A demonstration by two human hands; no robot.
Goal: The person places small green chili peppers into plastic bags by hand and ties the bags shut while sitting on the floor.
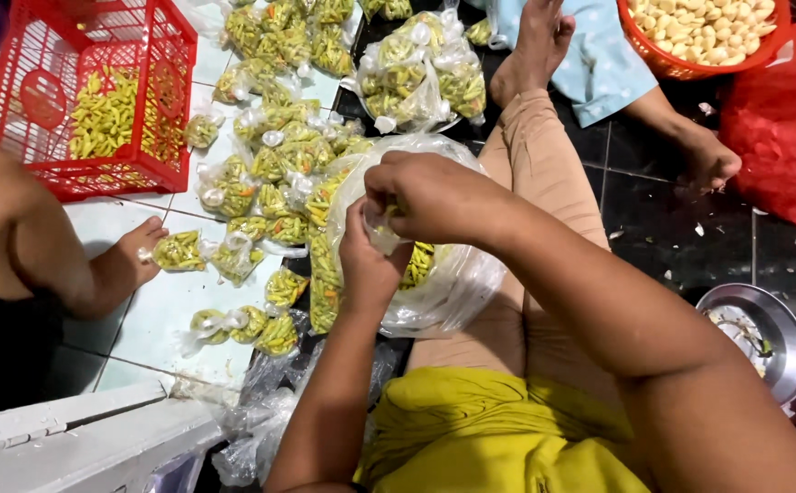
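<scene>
Both hands pinch the neck of a small plastic bag of green chilies [389,239]: right hand [430,196] gripping above, left hand [366,265] clamped just below it.

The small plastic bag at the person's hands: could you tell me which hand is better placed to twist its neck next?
Probably the right hand: it pinches the small plastic bag from above, while the left hand supports it below.

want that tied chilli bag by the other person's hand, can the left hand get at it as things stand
Probably not: the left hand is pinching the small bag, and the tied chilli bag lies beyond the big bag.
</scene>
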